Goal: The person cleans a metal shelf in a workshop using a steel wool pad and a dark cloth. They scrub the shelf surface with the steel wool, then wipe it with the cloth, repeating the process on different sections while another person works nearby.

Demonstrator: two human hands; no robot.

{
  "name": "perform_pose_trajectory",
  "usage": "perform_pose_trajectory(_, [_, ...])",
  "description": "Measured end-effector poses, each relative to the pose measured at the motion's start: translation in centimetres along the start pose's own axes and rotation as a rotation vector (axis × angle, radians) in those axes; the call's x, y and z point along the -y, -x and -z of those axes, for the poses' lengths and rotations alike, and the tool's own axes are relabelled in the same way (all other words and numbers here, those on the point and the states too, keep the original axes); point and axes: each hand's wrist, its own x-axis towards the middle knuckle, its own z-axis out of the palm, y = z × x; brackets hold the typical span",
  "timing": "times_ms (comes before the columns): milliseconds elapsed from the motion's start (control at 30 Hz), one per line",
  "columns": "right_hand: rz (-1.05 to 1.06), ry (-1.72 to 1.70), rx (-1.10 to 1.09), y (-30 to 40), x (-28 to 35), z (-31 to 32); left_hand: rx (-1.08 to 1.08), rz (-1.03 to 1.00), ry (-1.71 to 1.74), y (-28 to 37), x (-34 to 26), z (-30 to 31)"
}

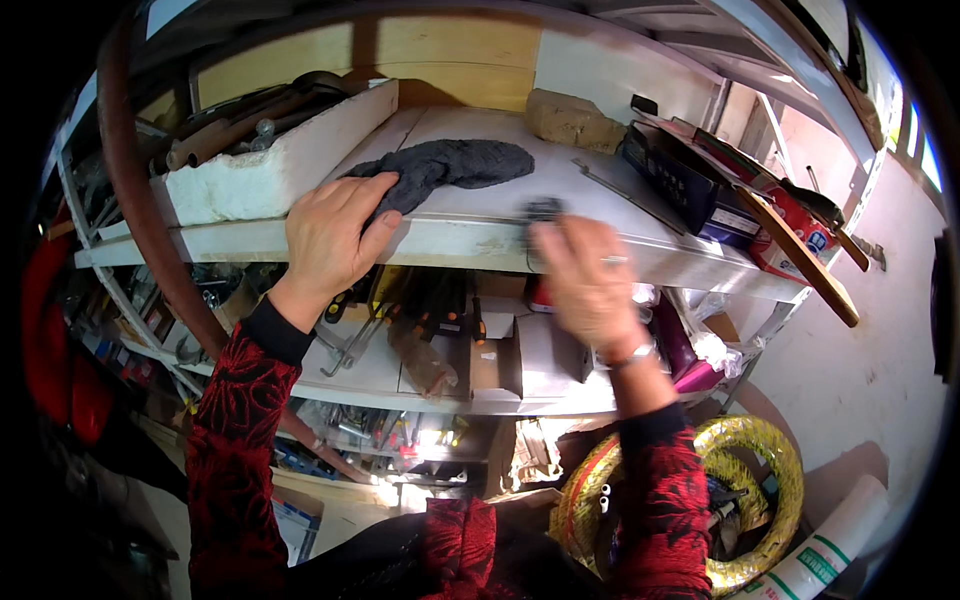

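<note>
On the top shelf board (480, 202) of a metal rack lies a dark grey cloth (450, 169), bunched lengthwise. My left hand (337, 225) rests on the cloth's left end at the shelf's front edge, fingers and thumb spread against it. At the front edge to the right, my right hand (585, 277) is blurred, with a small dark object (544, 210) at its fingertips; what that object is, and whether the fingers grip it, cannot be made out. A thin metal rod (626, 193) lies beyond the right hand.
A white foam box (285, 169) of pipes stands left, a brick-like block (574, 121) at the back, and a dark blue carton (675, 176) right. Wooden handles (802, 259) overhang the right edge. Screwdrivers (478, 319) lie one shelf below; a yellow coiled hose (787, 465) sits lower right.
</note>
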Motion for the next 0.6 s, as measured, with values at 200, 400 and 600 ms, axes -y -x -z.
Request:
perform_pose_trajectory(200, [-0.322, 0.266, -0.065, 9.6, -11.6, 4.0, -0.004, 0.025, -0.017, -0.2, -1.2, -0.6])
perform_pose_trajectory(400, [0.087, 0.043, -0.354, 0.8, -1.8, -0.9, -0.035, -0.012, -0.089, -0.5, -1.1, -0.8])
perform_pose_trajectory(600, [0.08, 0.109, -0.198, 9.7, -9.3, 2.0, -0.051, -0.04, -0.101, -0.4, -0.9, -0.9])
